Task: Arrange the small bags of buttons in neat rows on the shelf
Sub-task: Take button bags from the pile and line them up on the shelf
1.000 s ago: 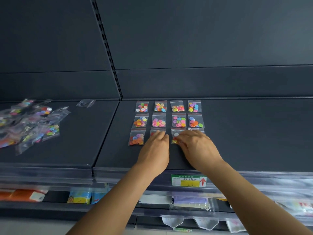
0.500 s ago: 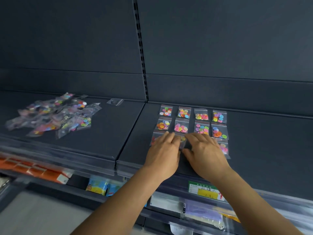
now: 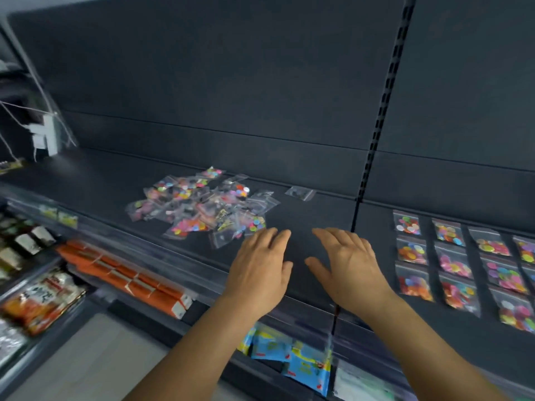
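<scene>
A loose heap of small clear bags of coloured buttons (image 3: 202,206) lies on the dark shelf (image 3: 312,215), left of centre. On the right, several button bags sit in neat rows (image 3: 460,261), running off the frame's right edge. One stray bag (image 3: 299,193) lies near the back wall. My left hand (image 3: 262,264) hovers flat with fingers straight, its fingertips just right of the heap. Beside it, my right hand (image 3: 348,261) is spread and holds nothing, left of the neat rows.
An upright slotted rail (image 3: 379,111) divides the back wall. Lower shelves hold orange packets (image 3: 127,280), blue packets (image 3: 292,357) and snack bags (image 3: 43,299). White tags on strings (image 3: 43,134) hang at far left. Clear plastic strips edge the shelf fronts.
Both hands have left the arranged rows and moved left toward the loose heap. The view has swung left, so the rows now lie at the right edge.
</scene>
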`<state>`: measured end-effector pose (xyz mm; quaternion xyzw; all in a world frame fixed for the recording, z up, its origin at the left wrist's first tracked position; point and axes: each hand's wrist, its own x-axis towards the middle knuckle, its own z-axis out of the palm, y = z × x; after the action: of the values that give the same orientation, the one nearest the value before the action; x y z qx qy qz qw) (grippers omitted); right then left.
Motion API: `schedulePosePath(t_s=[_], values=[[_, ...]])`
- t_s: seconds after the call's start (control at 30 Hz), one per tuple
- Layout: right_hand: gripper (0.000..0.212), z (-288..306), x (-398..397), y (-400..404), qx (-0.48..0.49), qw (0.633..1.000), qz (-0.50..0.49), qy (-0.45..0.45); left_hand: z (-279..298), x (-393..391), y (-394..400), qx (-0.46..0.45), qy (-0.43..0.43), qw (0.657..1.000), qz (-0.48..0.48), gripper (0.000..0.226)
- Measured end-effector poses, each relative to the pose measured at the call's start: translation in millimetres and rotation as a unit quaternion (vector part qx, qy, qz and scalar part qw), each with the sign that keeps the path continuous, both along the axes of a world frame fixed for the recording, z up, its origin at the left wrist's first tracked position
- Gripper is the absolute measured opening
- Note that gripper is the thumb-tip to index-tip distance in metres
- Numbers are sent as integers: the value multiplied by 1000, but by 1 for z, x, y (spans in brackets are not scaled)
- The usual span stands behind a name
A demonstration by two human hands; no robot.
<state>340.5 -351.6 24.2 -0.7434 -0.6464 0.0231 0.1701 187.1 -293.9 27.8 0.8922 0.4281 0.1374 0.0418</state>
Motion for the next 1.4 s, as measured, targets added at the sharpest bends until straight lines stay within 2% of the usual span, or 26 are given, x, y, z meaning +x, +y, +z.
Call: schedulePosePath(t_s=[0.3,0.6,1.13,1.3,1.4], values=[[52,7,-121,99,15,999,2,37,3,-123,100,-5,-19,1000,24,55],[51,7,-167,181,-1,999,36,40,-3,-183,178,-30,-42,995,88,58],[44,-19,-179,357,-59,994,75,59,-28,-193,332,-77,-5,984,162,53],[53,-31,-176,384,-88,994,45,51,-37,-190,365,-86,-1,984,158,49],[40,-36,-175,393,-85,994,52,54,-42,-191,381,-93,-2,984,153,44]])
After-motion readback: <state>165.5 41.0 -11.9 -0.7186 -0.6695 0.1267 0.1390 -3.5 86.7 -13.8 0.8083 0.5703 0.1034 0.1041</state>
